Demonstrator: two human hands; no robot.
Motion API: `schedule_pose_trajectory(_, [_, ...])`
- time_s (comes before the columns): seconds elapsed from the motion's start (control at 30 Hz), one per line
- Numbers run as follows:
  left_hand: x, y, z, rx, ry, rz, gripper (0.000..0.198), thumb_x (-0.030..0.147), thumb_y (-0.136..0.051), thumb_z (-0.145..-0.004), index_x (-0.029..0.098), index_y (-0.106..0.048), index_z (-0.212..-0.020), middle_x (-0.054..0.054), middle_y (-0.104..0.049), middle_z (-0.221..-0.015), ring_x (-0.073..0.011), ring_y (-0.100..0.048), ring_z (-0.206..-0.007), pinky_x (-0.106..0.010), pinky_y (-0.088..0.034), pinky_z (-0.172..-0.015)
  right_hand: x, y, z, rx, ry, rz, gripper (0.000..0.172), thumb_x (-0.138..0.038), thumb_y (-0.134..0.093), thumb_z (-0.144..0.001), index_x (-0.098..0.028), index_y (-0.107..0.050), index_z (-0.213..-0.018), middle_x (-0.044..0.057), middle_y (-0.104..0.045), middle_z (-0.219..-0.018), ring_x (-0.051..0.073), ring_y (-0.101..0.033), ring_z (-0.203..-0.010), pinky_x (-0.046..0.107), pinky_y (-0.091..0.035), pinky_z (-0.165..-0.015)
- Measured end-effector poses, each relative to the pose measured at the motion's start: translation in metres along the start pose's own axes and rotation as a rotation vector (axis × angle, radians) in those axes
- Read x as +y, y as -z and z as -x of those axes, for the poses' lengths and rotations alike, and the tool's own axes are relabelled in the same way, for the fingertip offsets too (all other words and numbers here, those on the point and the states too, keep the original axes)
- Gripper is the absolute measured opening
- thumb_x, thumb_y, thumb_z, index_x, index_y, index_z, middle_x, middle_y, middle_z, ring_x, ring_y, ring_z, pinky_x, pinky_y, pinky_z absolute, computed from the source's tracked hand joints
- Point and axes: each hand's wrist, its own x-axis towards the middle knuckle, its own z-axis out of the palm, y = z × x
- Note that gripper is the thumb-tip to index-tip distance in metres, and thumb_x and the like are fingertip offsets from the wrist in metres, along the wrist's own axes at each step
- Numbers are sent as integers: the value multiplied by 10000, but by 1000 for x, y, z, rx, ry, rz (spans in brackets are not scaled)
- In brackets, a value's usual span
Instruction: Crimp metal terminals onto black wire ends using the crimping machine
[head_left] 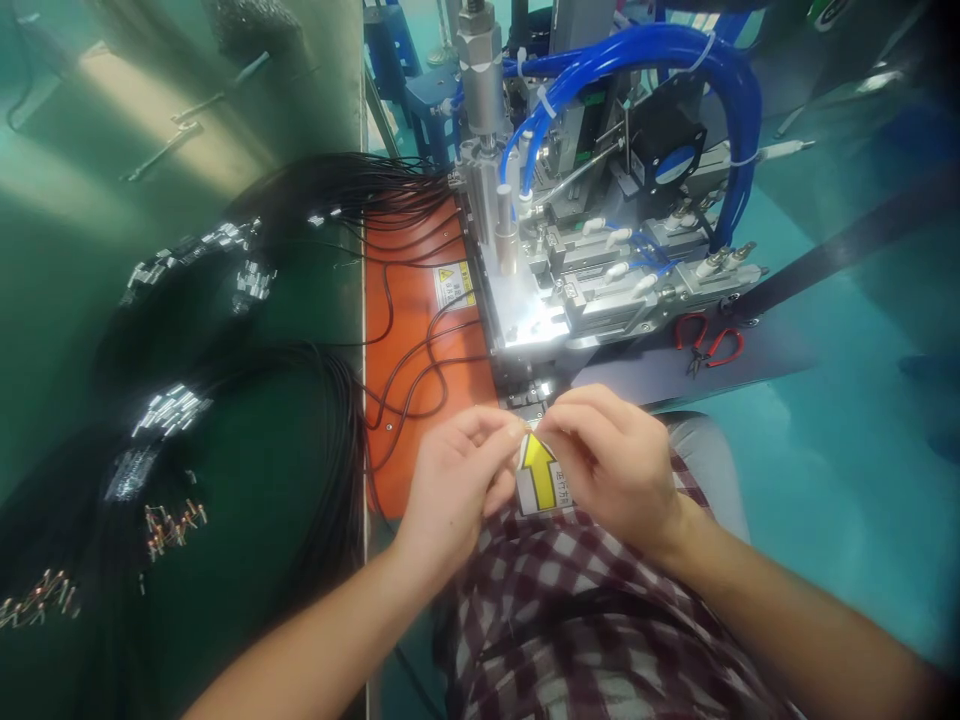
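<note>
My left hand [466, 468] and my right hand [616, 462] come close together at the near end of a metal machine [525, 320]. Thumb and forefinger are pinched on each hand, and what sits between the fingertips is too small to make out. Just below the fingertips lies a white label with a yellow arrow [541, 475]. Beyond my hands, a small metal fixture [534, 392] shows at the machine's front edge. Several thin black cables [431, 350] run across an orange plate [397, 300] left of my hands.
Bundles of black cables [330, 400] with shiny metal ends [172, 410] cover the green table [247, 560] at left. Blue air hoses [637, 45] arch over the machine. Red-handled pliers [705, 350] lie on the grey surface at right. A dark bar [840, 245] slants at far right.
</note>
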Motion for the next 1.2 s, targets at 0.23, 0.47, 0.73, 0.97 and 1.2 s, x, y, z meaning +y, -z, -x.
schedule_pose_trajectory(0.23, [0, 0, -1, -2, 36, 29, 180, 286, -674, -815, 152, -604, -718, 97, -419, -424, -3, -283, -336, -182, -331, -450, -7, 2, -6, -110, -657, -545, 115, -291, -542, -903, -202, -570, -836, -45, -506, -591, 95, -454, -462, 207, -351, -400])
schedule_pose_trajectory(0.47, [2, -5, -3, 10, 4, -8, 182, 282, -677, -806, 145, -611, -705, 85, -457, -478, 3, -306, -336, -181, -308, -434, -3, 6, -7, -177, -615, -591, 149, -318, -608, -860, -176, -624, -817, -1, -604, -691, 110, -511, -549, 226, -403, -488])
schedule_pose_trajectory(0.73, [1, -7, -3, 4, -22, -144, 187, 296, -679, -802, 143, -613, -718, 62, -476, -522, -1, -317, -358, -163, -228, -394, -4, 14, -10, -168, -483, -446, 108, -206, -573, -851, -178, -584, -747, -14, -560, -667, 104, -493, -569, 220, -365, -489])
schedule_pose_trajectory(0.97, [4, -6, -4, -56, 78, -99, 168, 254, -662, -786, 129, -605, -689, 56, -480, -525, 14, -282, -335, -163, -152, -372, -1, 16, -10, -295, -757, -717, 154, -284, -569, -855, -170, -580, -752, -79, -411, -480, 67, -331, -409, 196, -275, -378])
schedule_pose_trajectory(1.2, [1, -3, -3, -28, 59, -123, 195, 279, -662, -799, 134, -598, -685, 63, -471, -505, 11, -291, -341, -174, -194, -396, -5, 14, -17, -250, -684, -682, 133, -241, -595, -831, -157, -610, -729, -47, -487, -545, 73, -396, -458, 206, -328, -424])
